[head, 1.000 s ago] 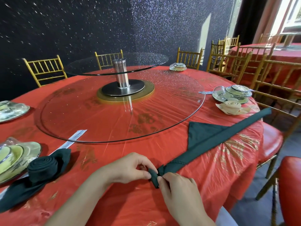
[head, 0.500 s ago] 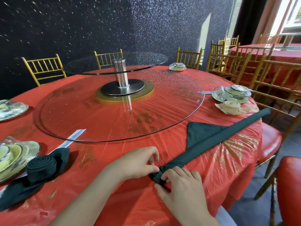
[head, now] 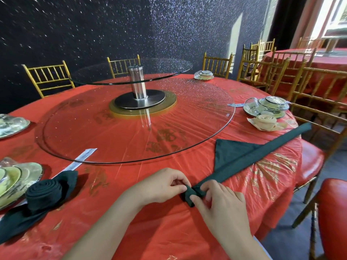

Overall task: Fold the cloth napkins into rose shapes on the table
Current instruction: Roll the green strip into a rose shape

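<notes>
The dark green napkin (head: 253, 158) lies as a long flat band across the near right of the surface (head: 120, 181), its triangular flap pointing at the glass turntable (head: 131, 132). I judge I'm just starting the roll: my left hand (head: 161, 186) pinches the small coil at the near end and my right hand (head: 221, 205) curls over it, though I can't quite tell how tight that coil is. Next I must roll along the band with edges level. A finished dark rose (head: 44, 192) sits left, a cream rose (head: 266, 121) far right

Both forearms are bare down to the left hand (head: 163, 186) and right hand (head: 221, 203).
</notes>
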A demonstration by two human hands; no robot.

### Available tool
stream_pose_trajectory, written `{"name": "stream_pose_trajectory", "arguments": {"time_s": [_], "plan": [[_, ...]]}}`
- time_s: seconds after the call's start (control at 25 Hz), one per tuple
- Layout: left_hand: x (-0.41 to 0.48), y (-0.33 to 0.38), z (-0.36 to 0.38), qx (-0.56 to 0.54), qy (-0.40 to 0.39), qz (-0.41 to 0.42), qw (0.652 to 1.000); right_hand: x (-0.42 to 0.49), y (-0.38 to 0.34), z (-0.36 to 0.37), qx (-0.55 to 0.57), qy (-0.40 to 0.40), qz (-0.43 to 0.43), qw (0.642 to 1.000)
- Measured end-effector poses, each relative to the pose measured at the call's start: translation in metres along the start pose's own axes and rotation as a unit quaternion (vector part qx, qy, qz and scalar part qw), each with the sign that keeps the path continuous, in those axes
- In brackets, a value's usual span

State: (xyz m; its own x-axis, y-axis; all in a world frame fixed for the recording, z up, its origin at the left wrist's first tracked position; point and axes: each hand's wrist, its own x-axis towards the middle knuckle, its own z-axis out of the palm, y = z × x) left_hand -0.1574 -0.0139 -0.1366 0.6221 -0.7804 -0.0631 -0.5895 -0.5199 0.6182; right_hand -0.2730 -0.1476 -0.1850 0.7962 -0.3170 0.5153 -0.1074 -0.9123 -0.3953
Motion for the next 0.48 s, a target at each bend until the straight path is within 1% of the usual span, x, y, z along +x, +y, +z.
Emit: {"name": "stream_pose_trajectory", "arguments": {"time_s": [0.08, 0.16, 0.24, 0.36, 0.48], "plan": [[0.007, 0.003, 0.001, 0.035, 0.006, -0.014, 0.999, -0.001, 0.001, 0.001, 0.001, 0.022, -0.027, 0.999], [0.011, 0.006, 0.003, 0.039, 0.007, -0.019, 0.999, -0.004, 0.001, 0.003, -0.016, 0.023, -0.049, 0.998], [0.013, 0.009, 0.005, 0.044, 0.016, -0.012, 0.999, -0.005, 0.001, 0.005, -0.022, 0.018, -0.052, 0.998], [0.013, 0.008, 0.006, 0.019, 0.049, 0.002, 0.999, 0.001, 0.004, 0.004, 0.011, 0.001, -0.018, 1.0], [0.012, 0.008, 0.006, 0.0, 0.024, 0.025, 0.999, 0.012, 0.012, -0.005, 0.071, -0.04, 0.045, 0.996]]}}
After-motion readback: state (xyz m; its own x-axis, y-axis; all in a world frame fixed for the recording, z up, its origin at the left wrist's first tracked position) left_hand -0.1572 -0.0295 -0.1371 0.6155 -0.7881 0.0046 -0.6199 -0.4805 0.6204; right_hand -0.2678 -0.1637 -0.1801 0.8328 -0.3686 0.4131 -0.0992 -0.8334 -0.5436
